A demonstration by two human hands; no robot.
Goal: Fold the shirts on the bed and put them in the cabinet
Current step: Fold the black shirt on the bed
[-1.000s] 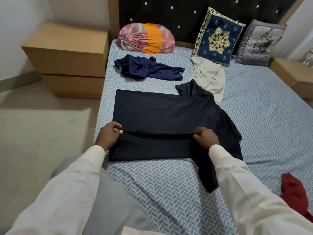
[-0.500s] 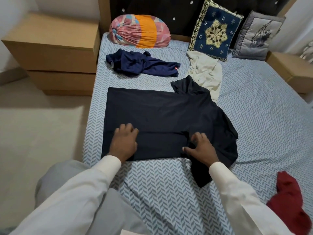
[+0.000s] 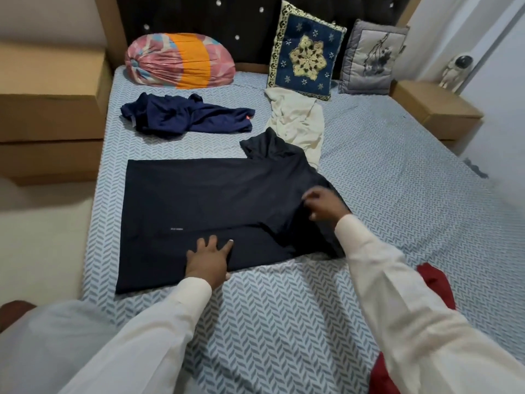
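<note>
Dark studded headboard (image 3: pixel 199 18), brown nightstands (image 3: pixel 51 81) either side, beige floor (image 3: pixel 42 237).

A black shirt (image 3: pixel 213 200) lies spread flat across the bed (image 3: pixel 397 180) with its near edge folded over and its right side rumpled, a crumpled navy shirt (image 3: pixel 184 116) and a bunched cream shirt (image 3: pixel 295 123) beyond it, a red shirt (image 3: pixel 434 282) heaped at the near right.

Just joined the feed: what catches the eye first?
A large dark shirt lies spread across the bed, the left hand pressed flat on its near edge and the right hand at its right side. Behind it lie a crumpled blue shirt and a cream shirt; a red garment sits near right.
</note>
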